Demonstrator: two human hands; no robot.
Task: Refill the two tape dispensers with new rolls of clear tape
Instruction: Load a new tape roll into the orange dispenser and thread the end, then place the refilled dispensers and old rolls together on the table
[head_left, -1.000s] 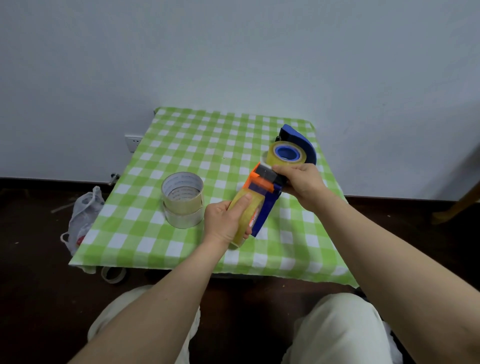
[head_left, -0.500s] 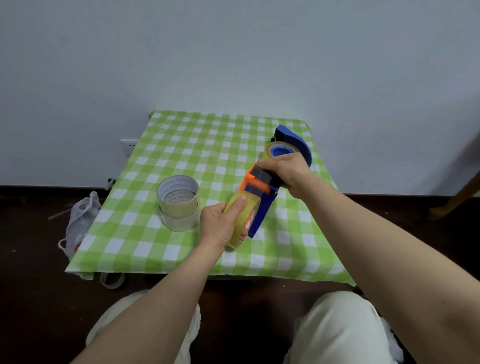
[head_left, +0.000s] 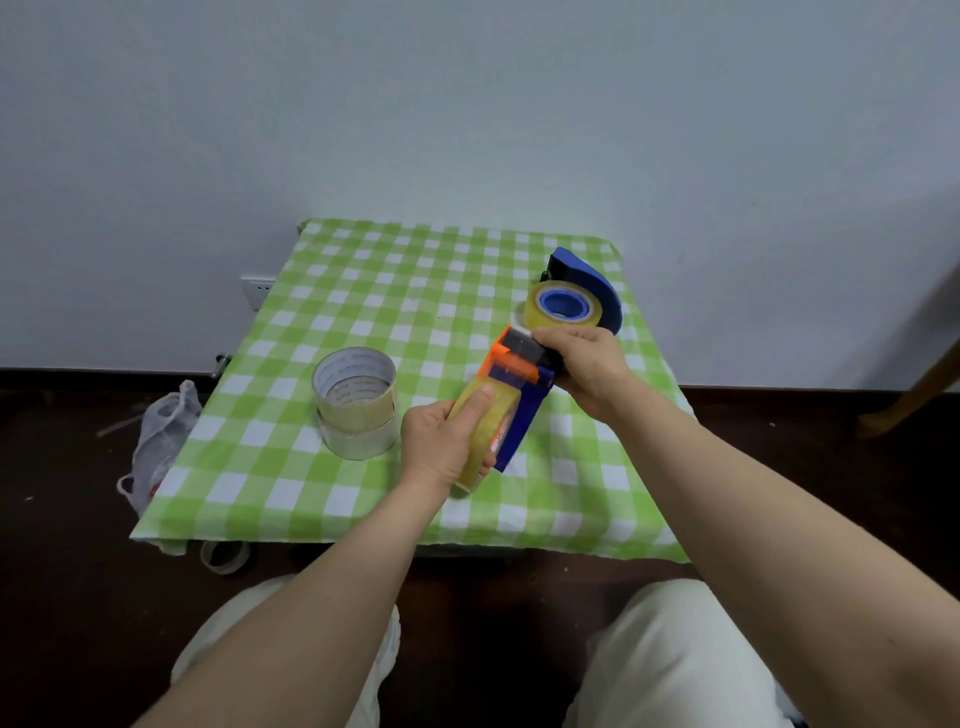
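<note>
Left hand: the left hand (head_left: 444, 441) wraps its fingers round the held roll (head_left: 485, 434), thumb lying flat along the roll's outer face.
Right hand: the right hand (head_left: 587, 366) curls round the top end of the held dispenser (head_left: 524, 423), by the black part behind its orange front (head_left: 497, 364).
Held dispenser: lifted just above the tablecloth (head_left: 363, 291) near its front right, tilted, orange end up and away from the person; the yellowish roll sits in its blue body.
Far dispenser: the far dispenser (head_left: 592, 283) lies at the back right of the cloth, just behind the right hand, with the far roll (head_left: 537, 312) seated on its blue hub.
Spare rolls: the spare rolls (head_left: 356, 402), two clear ones stacked, stand on the cloth left of the left hand, apart from it.
Done so far: both dispensers appear to carry a roll, so the loading itself looks finished or nearly so.
Still to do: probably leading the tape end through the orange front of the held one and setting it down; whether the far one is threaded cannot be told.
Writing: faint print runs round the inside of the top spare roll's core, and a small red-and-white label shows on the side of the held roll; neither is legible.
Floor: a plastic bag (head_left: 161, 441) lies left of the table and a bare tape ring (head_left: 224, 556) under its front edge.
</note>
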